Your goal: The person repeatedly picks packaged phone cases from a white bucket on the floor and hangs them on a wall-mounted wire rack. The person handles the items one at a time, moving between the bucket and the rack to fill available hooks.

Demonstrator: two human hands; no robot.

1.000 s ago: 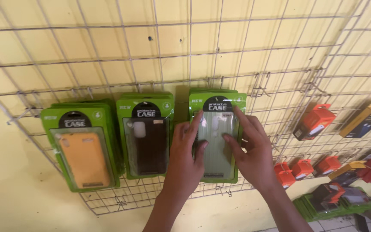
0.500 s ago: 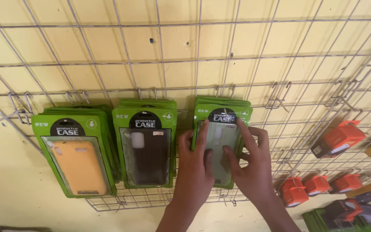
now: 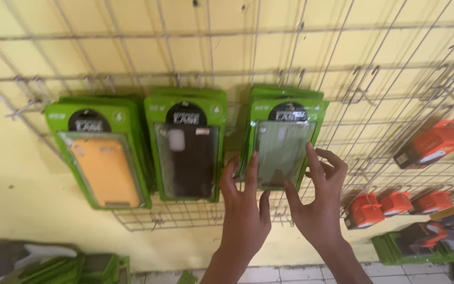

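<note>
— Where are the hands?

— Both are raised to the wire grid (image 3: pixel 342 58) on the yellow wall. The left hand (image 3: pixel 245 210) has its fingers spread, and they touch the lower left edge of the green phone-case package with the pale green case (image 3: pixel 282 139). The right hand (image 3: pixel 319 197) is also loosely spread, its fingertips on the lower right edge of that same package. Neither grips it; they rest against it.

— And where does that package sit?

— It hangs from a hook on the grid, slightly tilted, the rightmost of three. Just beside it hangs the package with the black case (image 3: pixel 187 144), and further left the package with the orange case (image 3: pixel 101 152).

— Anything else nearby?

— Small orange boxes (image 3: pixel 395 205) hang on the grid to the right, with another orange box (image 3: pixel 432 142) above them. More green packages (image 3: pixel 53 263) lie in a pile at the lower left.
</note>
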